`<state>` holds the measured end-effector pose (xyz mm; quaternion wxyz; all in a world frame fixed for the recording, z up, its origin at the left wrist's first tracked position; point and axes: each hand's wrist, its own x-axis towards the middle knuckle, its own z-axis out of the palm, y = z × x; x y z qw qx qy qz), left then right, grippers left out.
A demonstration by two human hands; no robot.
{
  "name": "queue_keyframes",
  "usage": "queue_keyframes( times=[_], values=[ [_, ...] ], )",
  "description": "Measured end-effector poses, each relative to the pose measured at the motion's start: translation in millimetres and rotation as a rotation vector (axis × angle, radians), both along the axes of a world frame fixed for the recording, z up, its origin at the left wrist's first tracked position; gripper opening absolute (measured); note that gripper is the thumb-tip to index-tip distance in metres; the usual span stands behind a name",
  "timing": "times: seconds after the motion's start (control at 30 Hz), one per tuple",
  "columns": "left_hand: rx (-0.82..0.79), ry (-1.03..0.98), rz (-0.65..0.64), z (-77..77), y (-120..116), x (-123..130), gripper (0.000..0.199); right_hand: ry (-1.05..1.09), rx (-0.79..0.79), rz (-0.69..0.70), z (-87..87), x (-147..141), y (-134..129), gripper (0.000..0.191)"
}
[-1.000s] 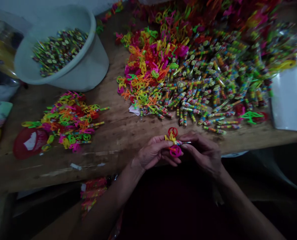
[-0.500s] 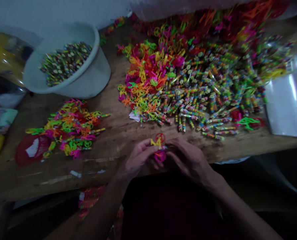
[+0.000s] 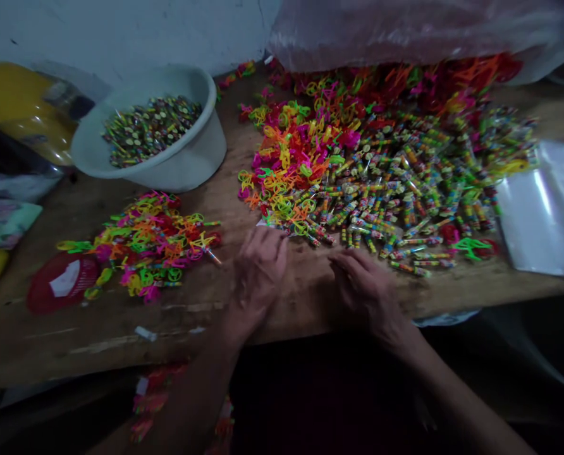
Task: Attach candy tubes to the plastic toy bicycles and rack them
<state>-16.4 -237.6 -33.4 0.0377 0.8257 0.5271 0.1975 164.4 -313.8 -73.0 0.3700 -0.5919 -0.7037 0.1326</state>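
Note:
My left hand (image 3: pixel 260 268) is closed, its curled fingers at the white paper slips (image 3: pixel 267 223) by the near edge of the toy pile. Its fingertips are hidden, so what it grips does not show. Bent fingers pressed together make my right hand (image 3: pixel 365 287) closed too, just above the table and short of the candy tubes (image 3: pixel 377 215); anything inside it is out of sight. Left of my left hand lies a heap of small coloured plastic toy bicycles (image 3: pixel 144 243) with candy tubes attached. A yellow-and-orange toy bicycle (image 3: pixel 203 242) rests at that heap's right side.
Loose plastic toy parts (image 3: pixel 291 155) spread at the back beside the candy tubes. A white tub (image 3: pixel 206 155) of candy tubes stands at back left. A red basket-like lid (image 3: pixel 40 287) lies front left, clear plastic sheets (image 3: pixel 542 221) at right. The table's front edge (image 3: pixel 206 347) is near me.
Both hands held a toy bicycle between them before; it has left them, and a similar one now lies on the left heap's right side. My left hand has moved up to the paper slips.

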Motion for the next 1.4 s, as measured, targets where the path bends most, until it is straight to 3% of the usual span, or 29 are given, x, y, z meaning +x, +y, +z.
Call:
queue_keyframes(
  times=[0.1,0.2,0.3,0.4,0.5,0.6,0.77,0.9,1.0,1.13,1.27,1.4],
  values=[
    [-0.016,0.009,-0.026,-7.0,0,20,0.015,-0.269,-0.019,-0.07,4.1,0,28,0.015],
    [0.017,0.021,0.008,-12.0,7,13,0.013,-0.453,-0.094,-0.117,2.3,-2,46,0.013],
    [0.045,0.005,0.041,-14.3,15,3,0.012,-0.458,-0.062,-0.151,-1.3,-1,48,0.014],
    [0.045,0.004,0.033,-14.4,21,5,0.018,-0.318,0.043,-0.188,1.1,9,39,0.015],
    [0.01,0.067,-0.012,-15.9,26,17,0.039,-0.111,0.121,-0.214,8.6,27,20,0.015],
    [-0.026,0.118,-0.08,-21.5,33,27,0.051,0.105,0.055,-0.207,12.9,37,-4,0.015],
    [0.051,-0.047,-0.084,-27.6,51,25,0.025,0.351,-0.089,-0.173,9.5,27,-25,0.012],
    [0.073,-0.33,0.021,-12.5,55,16,0.019,0.501,-0.133,-0.166,16.2,18,-16,0.011],
    [-0.117,-0.574,0.065,3.2,46,12,0.021,0.42,-0.079,-0.167,26.2,14,-4,0.01],
    [-0.547,-0.834,-0.069,12.2,25,12,0.012,0.321,0.017,-0.131,34.4,8,9,0.022],
    [-0.971,-0.896,-0.168,4.9,3,23,0.008,0.315,-0.028,-0.058,27.9,-3,11,0.025],
    [-1.198,-1.136,-0.035,-8.9,-15,38,0.016,0.376,-0.088,-0.064,15.7,-12,1,0.016]
  ],
)
